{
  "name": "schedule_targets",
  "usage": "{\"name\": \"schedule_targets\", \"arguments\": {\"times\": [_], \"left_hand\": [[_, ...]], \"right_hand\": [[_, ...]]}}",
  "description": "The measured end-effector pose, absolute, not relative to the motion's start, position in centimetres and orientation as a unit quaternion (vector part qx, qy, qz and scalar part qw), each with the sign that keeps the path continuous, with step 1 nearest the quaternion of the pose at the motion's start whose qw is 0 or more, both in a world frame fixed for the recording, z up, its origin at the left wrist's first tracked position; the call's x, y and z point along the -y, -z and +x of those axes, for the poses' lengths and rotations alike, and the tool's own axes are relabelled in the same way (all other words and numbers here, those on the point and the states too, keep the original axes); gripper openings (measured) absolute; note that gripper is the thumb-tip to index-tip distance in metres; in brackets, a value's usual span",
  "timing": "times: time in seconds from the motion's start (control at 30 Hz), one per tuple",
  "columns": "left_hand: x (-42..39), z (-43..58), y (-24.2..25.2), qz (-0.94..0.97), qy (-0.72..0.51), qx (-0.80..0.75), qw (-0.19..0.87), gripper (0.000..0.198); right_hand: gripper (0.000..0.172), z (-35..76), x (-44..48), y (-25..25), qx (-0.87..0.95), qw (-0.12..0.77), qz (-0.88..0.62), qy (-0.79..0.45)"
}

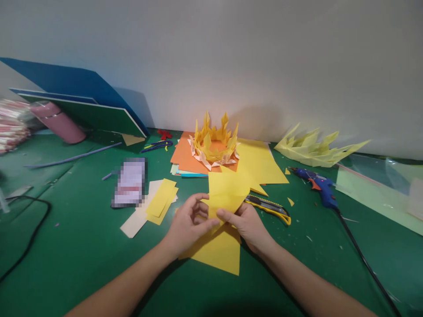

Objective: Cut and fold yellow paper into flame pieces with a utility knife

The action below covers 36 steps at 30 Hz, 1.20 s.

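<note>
A yellow sheet of paper is held up off the table in front of me, its lower part bent. My right hand pinches it at the lower right, thumb on the near face and fingers hidden behind. At the left edge is my left hand, its thumb over the bottom of the paper and its curled fingers partly hidden behind it. Beneath both hands another yellow sheet lies flat. A yellow utility knife rests just right of my right hand.
An orange-yellow folded-paper crown stands on stacked coloured paper. At right are a pale yellow paper piece and a blue glue gun with its cord. Left are paper strips, a phone, a pink bottle and leaning boards.
</note>
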<state>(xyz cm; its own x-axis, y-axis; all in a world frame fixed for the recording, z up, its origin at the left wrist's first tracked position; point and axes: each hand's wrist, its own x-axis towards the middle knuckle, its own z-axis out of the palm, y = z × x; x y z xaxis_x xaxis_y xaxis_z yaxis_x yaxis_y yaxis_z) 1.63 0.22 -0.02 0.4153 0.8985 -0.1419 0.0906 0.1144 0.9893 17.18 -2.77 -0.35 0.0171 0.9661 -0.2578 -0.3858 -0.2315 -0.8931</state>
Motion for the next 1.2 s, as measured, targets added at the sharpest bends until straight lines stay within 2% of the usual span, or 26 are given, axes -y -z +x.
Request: {"name": "schedule_targets", "arguments": {"times": [0.3,0.77,0.93,1.2], "left_hand": [[-0.12,1.66,-0.21,0.601,-0.298,-0.454,0.586,0.047],[-0.11,1.79,-0.31,0.639,-0.269,-0.453,0.560,0.022],[-0.10,1.70,-0.32,0.665,-0.265,-0.448,0.536,0.021],[-0.18,1.74,-0.47,0.643,-0.262,-0.451,0.561,0.022]], "right_hand": [[0.036,17.38,2.86,0.36,0.301,0.538,-0.485,-0.620],[0.033,17.24,2.93,0.66,0.284,0.563,-0.485,-0.606],[0.034,17.12,2.74,0.78,0.282,0.585,-0.491,-0.581],[0.037,17.05,2.72,0.86,0.262,0.592,-0.488,-0.585]]}}
